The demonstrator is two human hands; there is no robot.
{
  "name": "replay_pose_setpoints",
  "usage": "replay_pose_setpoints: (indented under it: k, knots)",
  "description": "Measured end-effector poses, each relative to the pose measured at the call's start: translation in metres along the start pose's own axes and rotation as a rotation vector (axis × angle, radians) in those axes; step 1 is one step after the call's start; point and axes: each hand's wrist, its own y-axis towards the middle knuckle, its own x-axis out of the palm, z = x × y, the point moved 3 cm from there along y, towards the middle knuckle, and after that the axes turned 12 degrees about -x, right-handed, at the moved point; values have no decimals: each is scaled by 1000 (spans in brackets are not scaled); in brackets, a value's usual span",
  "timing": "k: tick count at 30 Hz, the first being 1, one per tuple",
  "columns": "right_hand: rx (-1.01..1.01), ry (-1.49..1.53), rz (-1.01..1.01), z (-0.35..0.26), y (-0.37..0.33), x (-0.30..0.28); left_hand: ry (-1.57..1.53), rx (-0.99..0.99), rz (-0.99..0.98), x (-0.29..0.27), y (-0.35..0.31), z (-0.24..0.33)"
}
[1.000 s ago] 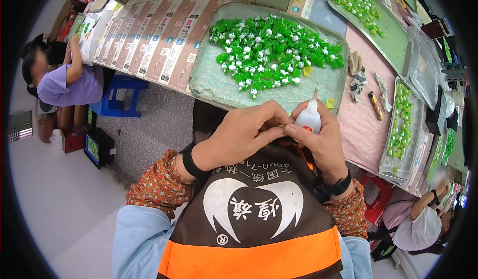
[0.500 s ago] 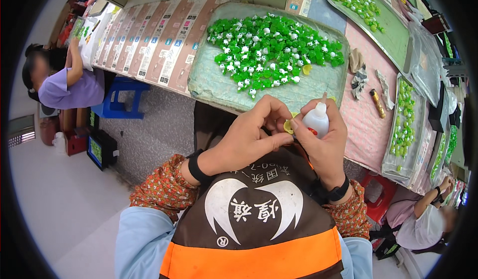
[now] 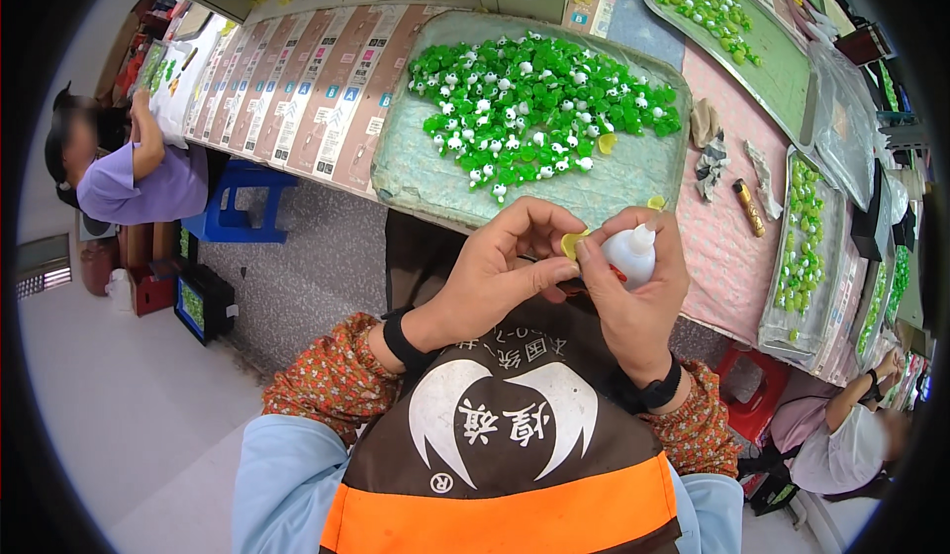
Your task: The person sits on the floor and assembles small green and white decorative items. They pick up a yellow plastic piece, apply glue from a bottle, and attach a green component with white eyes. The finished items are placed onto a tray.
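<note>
My left hand (image 3: 495, 279) is closed in a pinch on a small yellow translucent cup-shaped piece (image 3: 573, 243). My right hand (image 3: 641, 302) wraps round a small white squeeze bottle (image 3: 630, 255) whose nozzle points up and away from me. The right thumb and fingertips meet the yellow piece too, so both hands are close together over my lap, at the tray's near edge. Just beyond them is a shallow tray (image 3: 416, 173) with a heap of small green pieces (image 3: 524, 89), many bearing white animal-like heads. Another yellow piece (image 3: 656, 202) lies in the tray's near right corner.
Right of the tray are crumpled scraps (image 3: 711, 163), a gold-and-black tube (image 3: 749, 208) and a narrow tray (image 3: 772, 326) of green pieces. A larger tray (image 3: 792, 109) stands at the far right. Other people sit at left and right, near a blue stool (image 3: 242, 203).
The bottle has tilted, and its nozzle looks shorter. Both hands have shifted only slightly, still on the yellow piece. The yellow piece in the tray's corner shows more fully.
</note>
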Motion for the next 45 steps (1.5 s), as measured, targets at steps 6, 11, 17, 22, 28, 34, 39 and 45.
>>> replay_pose_setpoints:
  k: [6, 11, 17, 22, 28, 34, 39, 45]
  knots:
    - [-9, 24, -22, 2, 1, 1, 21, 10, 22, -2, 0, 4]
    - [14, 15, -114, 1, 4, -7, 175, 38, 10, -15, -3, 2]
    - [-97, -328, -341, -15, 3, -39, 118, 15, 3, -26, -7, 4]
    - [-232, -485, -411, -38, 2, -52, 77, 15, -24, -30, -8, 4]
    - [-266, -252, -330, -41, -13, -47, 52, -5, -91, -29, -9, 3]
    - [-458, -323, -400, -50, -3, -38, 46, -27, -112, -28, -11, 3]
    - [-496, -341, -398, -49, -6, -36, 67, -37, -113, -28, -13, 2]
    - [-510, -350, -407, -48, -8, -35, 58, -29, -122, -27, -14, 2]
